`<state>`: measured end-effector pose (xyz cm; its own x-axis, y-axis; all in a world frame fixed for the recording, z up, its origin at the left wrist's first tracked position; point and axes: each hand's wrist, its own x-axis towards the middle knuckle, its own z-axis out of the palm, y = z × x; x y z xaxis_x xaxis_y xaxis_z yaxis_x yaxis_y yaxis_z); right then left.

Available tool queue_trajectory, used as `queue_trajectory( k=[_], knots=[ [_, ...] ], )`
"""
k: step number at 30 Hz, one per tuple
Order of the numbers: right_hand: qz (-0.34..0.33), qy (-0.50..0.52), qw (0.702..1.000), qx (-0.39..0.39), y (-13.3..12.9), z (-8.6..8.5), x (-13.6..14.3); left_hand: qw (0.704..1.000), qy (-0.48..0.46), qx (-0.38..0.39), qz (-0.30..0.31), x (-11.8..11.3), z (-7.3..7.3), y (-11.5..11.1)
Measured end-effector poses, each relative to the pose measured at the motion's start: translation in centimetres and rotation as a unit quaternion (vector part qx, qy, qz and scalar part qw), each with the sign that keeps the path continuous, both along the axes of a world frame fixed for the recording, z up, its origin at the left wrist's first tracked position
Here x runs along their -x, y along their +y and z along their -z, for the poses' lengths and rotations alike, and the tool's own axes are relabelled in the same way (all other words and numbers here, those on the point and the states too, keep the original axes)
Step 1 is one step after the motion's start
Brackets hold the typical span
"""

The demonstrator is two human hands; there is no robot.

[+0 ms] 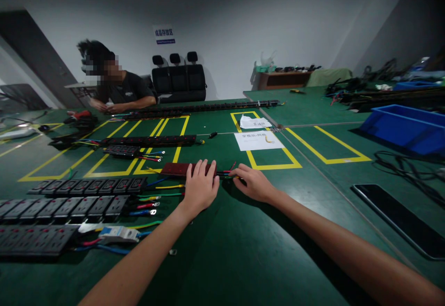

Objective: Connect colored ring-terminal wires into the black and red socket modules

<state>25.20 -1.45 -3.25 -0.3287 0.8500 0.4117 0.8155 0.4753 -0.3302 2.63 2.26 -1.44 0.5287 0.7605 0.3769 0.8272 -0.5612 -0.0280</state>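
Observation:
A short dark red socket strip [174,169] lies on the green table in front of me. My left hand [201,183] grips its right part from above, fingers across the top and thumb at the near right side. Thin coloured wires [225,173] come out of the strip's right end. My right hand [253,181] is closed in a pinch on these wires, which its fingers partly hide. Yellow and blue leads show at the strip's left end. Nearer on the left lie black socket strips [93,185] with ring terminals [153,212] on their leads.
A white circuit breaker [118,234] is wired near the left. Ahead are long black strips [156,141] and paper labels [259,140]. On the right are a phone [399,218], black cables [410,171] and a blue bin [410,130]. Another person [128,88] sits across the table.

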Motion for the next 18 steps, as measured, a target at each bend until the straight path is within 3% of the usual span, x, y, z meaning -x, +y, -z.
queue_trajectory(
  k=[4,8,14,18],
  knots=[
    [-0.001,0.076,0.997,0.004,0.22,0.07,-0.2,1.0,-0.002,0.003,0.001,0.02,0.06,0.09],
    [0.025,0.07,0.997,0.004,0.18,-0.21,-0.05,1.0,0.0,0.002,-0.001,0.0,0.06,0.06],
    [0.136,0.08,0.986,-0.053,-0.12,-0.39,0.16,1.0,0.0,0.004,-0.006,-0.11,-0.11,-0.09],
    [0.209,0.119,0.97,-0.043,0.36,-0.24,-0.31,1.0,0.001,0.014,-0.008,-0.1,-0.22,-0.07]
  ],
)
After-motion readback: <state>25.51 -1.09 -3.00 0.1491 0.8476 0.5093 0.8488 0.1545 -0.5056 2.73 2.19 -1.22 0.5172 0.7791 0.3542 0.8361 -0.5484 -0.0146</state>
